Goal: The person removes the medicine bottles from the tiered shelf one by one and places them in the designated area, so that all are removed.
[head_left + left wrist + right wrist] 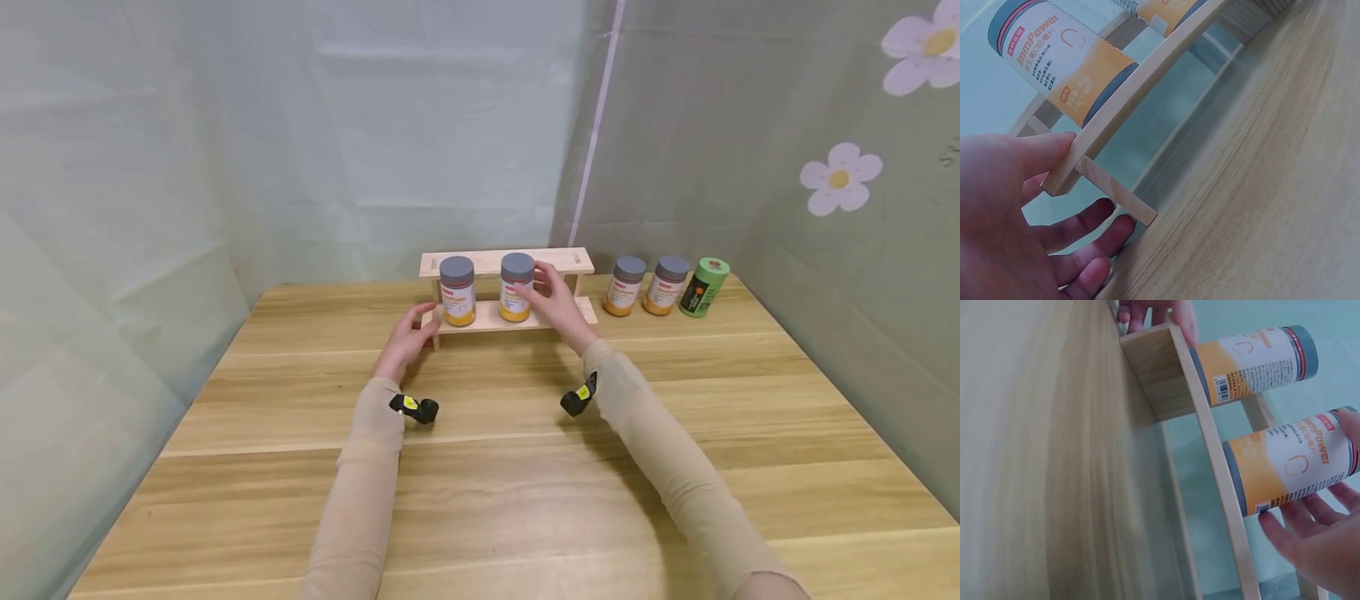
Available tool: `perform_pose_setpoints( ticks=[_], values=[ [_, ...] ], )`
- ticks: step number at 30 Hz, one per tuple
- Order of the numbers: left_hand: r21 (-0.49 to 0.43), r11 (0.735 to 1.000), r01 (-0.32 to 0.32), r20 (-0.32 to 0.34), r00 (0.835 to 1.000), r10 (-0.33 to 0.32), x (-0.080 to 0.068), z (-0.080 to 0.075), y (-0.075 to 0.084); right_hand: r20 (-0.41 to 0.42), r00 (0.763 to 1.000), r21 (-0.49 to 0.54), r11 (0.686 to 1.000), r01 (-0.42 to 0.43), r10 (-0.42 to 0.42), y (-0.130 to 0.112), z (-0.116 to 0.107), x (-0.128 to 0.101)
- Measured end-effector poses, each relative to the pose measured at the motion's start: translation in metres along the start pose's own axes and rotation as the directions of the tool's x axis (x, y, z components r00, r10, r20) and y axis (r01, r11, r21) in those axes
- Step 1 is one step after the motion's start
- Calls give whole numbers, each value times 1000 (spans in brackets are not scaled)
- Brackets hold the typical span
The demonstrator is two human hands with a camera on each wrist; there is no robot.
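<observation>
A small two-step wooden rack stands at the back of the table. On its lower board two jars with grey lids and white-and-orange labels stand upright, a left jar and a right jar. My right hand grips the right jar from its right side, thumb near the lid and fingers around the far side in the right wrist view. The jar's base is at the board. My left hand holds the rack's left end, with the thumb side over the board's end and the other fingers curled below beside the leg.
Right of the rack, two more grey-lidded jars stand in a row with a green-and-black canister. The upper board of the rack runs behind the held jars. Pale curtains enclose the wooden table.
</observation>
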State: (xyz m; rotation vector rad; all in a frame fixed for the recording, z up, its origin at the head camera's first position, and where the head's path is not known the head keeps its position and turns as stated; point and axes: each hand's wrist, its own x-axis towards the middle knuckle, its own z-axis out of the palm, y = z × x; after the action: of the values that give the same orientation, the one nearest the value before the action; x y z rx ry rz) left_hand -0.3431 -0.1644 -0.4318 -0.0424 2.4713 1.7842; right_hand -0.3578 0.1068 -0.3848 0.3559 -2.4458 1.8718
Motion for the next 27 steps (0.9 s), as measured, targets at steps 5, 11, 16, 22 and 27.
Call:
perform_pose_setpoints(
  ticks=[5, 11, 16, 22, 27],
  values=[
    [4, 1000, 8, 3, 1000, -8, 0, 1, 1, -8, 1000, 2, 1000, -16, 16, -4, 1, 2],
    [5, 1000, 17, -1, 1000, -17, -1, 0, 2, -2, 1000, -23, 999, -27, 27, -5, 3, 4],
    [4, 1000, 8, 4, 1000, -8, -1, 1, 3, -15, 999, -24, 999, -31, 30, -6, 2, 5],
    [-14, 1000, 16, 15, 1000, -16, 1, 3, 2, -2, 999, -19, 999, -37, 37, -16, -2, -2],
    [-8, 1000, 16, 15, 1000, -16, 0, 1, 1, -4, 1000, 23, 999, -31, 31, -16, -7, -4]
  ],
)
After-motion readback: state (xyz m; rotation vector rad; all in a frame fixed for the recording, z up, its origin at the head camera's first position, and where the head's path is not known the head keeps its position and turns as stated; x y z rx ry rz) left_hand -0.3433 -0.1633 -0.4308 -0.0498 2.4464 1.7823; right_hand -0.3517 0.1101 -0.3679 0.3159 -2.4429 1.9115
